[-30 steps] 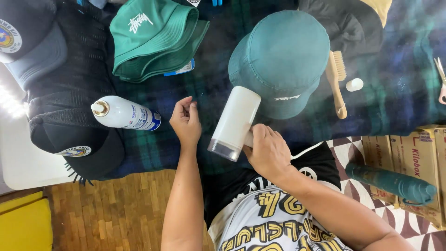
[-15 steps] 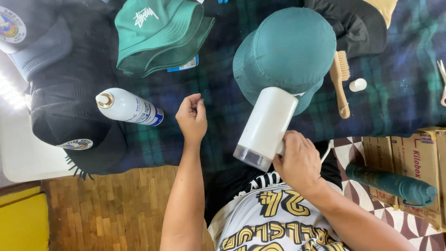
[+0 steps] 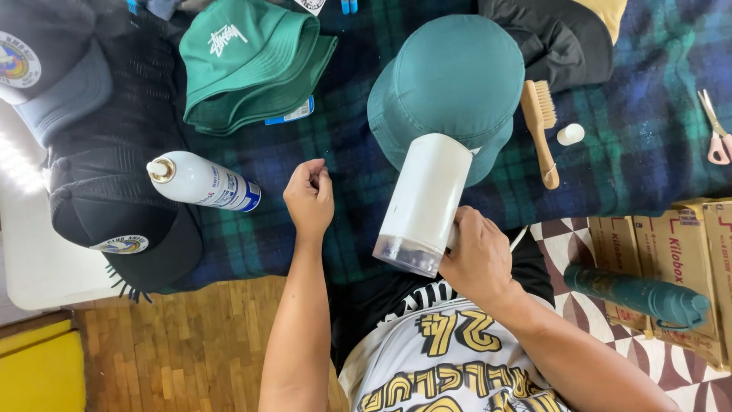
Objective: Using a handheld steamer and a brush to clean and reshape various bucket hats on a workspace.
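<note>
Right hand (image 3: pixel 479 255) is wrapped tight around the handle of a white handheld appliance (image 3: pixel 424 200), a rounded cylinder with a clear cap at its near end, and its far end is pointing up at a teal bucket hat (image 3: pixel 450 84) standing crown-up just beyond the fingers; from this angle I cannot tell whether nozzle and brim actually touch. Left hand (image 3: pixel 309 200) sits just beside the appliance, curled into a loose fist with fingertips pinched together, holding nothing I can make out, resting over the dark plaid cloth (image 3: pixel 633 145). Out past the left hand lies a white spray can (image 3: pixel 200 181) on its side, near but apart from the knuckles. Further beyond it, a green bucket hat (image 3: pixel 252 65) lies flattened, and off to the left a black cap (image 3: pixel 122 229) sits beside a stack of dark caps. To the right of the teal hat, a wooden brush (image 3: pixel 540 126) lies flat, with a small white cap (image 3: pixel 569 134) just beside it, and pink-handled scissors (image 3: pixel 715 137) well off to the right.
</note>
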